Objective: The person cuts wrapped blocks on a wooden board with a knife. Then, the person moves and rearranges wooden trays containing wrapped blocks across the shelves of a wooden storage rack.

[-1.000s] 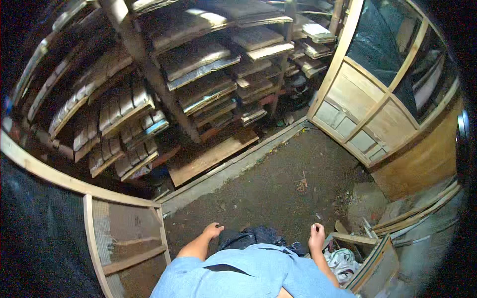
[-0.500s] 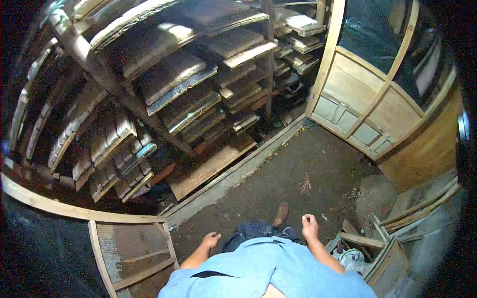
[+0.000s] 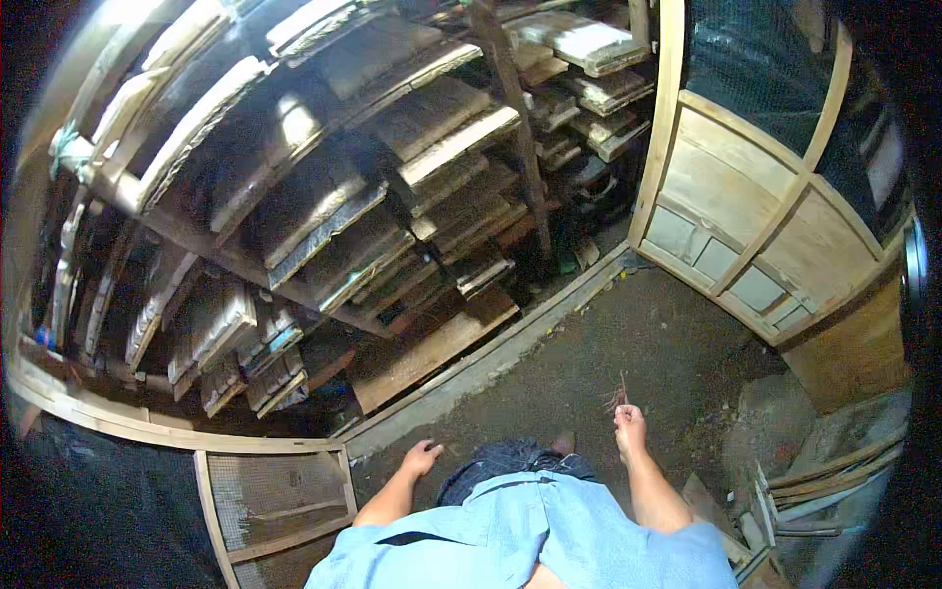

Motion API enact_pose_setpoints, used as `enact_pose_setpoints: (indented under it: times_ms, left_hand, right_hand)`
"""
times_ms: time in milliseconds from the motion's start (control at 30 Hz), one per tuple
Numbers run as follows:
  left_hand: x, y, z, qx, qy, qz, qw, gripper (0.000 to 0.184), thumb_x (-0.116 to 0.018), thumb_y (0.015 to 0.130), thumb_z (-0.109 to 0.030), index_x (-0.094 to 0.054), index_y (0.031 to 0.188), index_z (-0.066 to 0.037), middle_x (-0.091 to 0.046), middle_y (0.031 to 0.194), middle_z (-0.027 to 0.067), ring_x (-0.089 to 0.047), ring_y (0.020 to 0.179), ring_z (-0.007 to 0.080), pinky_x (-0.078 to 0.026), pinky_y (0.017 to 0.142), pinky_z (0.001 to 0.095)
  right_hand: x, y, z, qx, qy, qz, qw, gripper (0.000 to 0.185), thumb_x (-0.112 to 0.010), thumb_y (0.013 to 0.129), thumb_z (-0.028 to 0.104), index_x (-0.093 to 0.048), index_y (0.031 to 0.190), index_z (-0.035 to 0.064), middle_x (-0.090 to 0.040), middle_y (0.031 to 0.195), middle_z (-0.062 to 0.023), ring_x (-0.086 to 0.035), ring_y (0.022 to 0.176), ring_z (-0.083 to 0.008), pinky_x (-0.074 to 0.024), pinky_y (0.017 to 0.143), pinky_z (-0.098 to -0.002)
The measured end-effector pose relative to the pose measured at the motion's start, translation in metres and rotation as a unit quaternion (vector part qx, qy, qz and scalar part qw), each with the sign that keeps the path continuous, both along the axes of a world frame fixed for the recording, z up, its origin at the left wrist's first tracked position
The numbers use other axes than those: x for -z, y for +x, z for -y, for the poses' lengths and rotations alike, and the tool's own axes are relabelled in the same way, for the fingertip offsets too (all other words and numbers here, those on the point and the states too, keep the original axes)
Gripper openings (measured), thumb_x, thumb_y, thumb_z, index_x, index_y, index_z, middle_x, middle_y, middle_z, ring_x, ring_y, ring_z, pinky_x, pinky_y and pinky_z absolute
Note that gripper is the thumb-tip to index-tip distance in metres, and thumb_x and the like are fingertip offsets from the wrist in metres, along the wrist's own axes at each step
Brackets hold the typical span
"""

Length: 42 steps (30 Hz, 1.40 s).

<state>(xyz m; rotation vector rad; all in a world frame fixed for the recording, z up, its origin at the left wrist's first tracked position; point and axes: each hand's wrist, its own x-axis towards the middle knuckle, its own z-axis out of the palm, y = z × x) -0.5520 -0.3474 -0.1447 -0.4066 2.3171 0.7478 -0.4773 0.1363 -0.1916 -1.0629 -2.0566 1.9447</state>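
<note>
Evidently two bare hands [image 3: 420,459] [image 3: 631,430] above one dirt floor [image 3: 530,393]

Two bare hands: one left hand [image 3: 422,458] and one right hand [image 3: 630,427]. One blue shirt [image 3: 461,540], one pair of dark trousers [image 3: 496,464] and one shoe [image 3: 563,443], partly seen. One cluster of reddish twigs [image 3: 618,396], its stems too fine to count. More than twenty flat boards [image 3: 456,147] in tiers, overlapping and blurred, so no exact number. One wide plank [image 3: 432,358] at their foot, and one concrete curb [image 3: 471,378]. One wooden-framed panel [image 3: 807,179] at upper right, and one mesh-covered frame [image 3: 285,501] at lower left. Several long sticks [image 3: 834,469] at right, their number unclear.
</note>
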Motion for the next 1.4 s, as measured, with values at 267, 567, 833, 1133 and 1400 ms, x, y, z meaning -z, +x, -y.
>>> enact_pose_setpoints:
  times_ms: [267,567,833,1133,1400]
  left_hand:
    - [-0.037,-0.060,-0.074,0.014,0.073,-0.020,0.997,0.062,-0.064,0.084,-0.044,-0.051,0.129,-0.004,-0.064,0.110,0.0170,-0.062,0.099,0.0252,-0.048,0.086,0.0353]
    - [-0.019,-0.188,-0.103,-0.046,0.187,-0.009,0.981,0.061,-0.064,0.086,-0.039,-0.048,0.133,-0.003,-0.057,0.125,0.0189,-0.054,0.115,0.0270,-0.041,0.098,0.0359]
    - [0.005,-0.330,-0.114,-0.158,0.328,0.025,0.931,0.065,-0.055,0.092,-0.026,-0.025,0.145,-0.004,-0.041,0.143,0.0164,-0.038,0.131,0.0268,-0.028,0.108,0.0376]
    - [0.012,-0.413,-0.133,-0.280,0.393,0.070,0.873,0.057,-0.051,0.093,-0.026,-0.030,0.145,-0.015,-0.045,0.141,0.0024,-0.045,0.123,0.0159,-0.035,0.097,0.0352]
    - [0.044,-0.446,-0.142,-0.366,0.404,-0.001,0.838,0.063,-0.046,0.091,-0.015,-0.020,0.148,-0.013,-0.030,0.152,0.0015,-0.039,0.130,0.0213,-0.040,0.093,0.0380]
  right_hand:
    - [-0.053,-0.061,-0.011,0.010,-0.160,0.109,0.981,0.030,-0.059,0.092,0.029,-0.053,0.112,0.0079,-0.056,0.093,-0.0001,-0.054,0.076,-0.0112,-0.0450,0.057,-0.0249]
    - [-0.061,-0.180,0.001,-0.025,-0.247,0.083,0.965,0.017,-0.052,0.094,0.020,-0.053,0.108,0.0113,-0.055,0.088,-0.0002,-0.055,0.073,-0.0122,-0.0458,0.055,-0.0246]
    - [-0.086,-0.327,0.036,-0.075,-0.272,0.108,0.953,0.022,-0.058,0.092,0.026,-0.053,0.110,0.0132,-0.059,0.093,-0.0007,-0.061,0.084,-0.0155,-0.0517,0.066,-0.0281]
    - [-0.016,-0.479,0.082,-0.092,-0.399,0.083,0.909,0.041,-0.060,0.091,0.026,-0.044,0.126,0.0119,-0.058,0.107,-0.0015,-0.057,0.102,-0.0200,-0.0491,0.082,-0.0366]
    - [0.027,-0.563,0.110,-0.044,-0.505,0.034,0.861,0.088,-0.071,0.079,0.012,-0.015,0.146,0.0101,-0.049,0.132,-0.0165,-0.041,0.128,-0.0321,-0.0358,0.102,-0.0452]
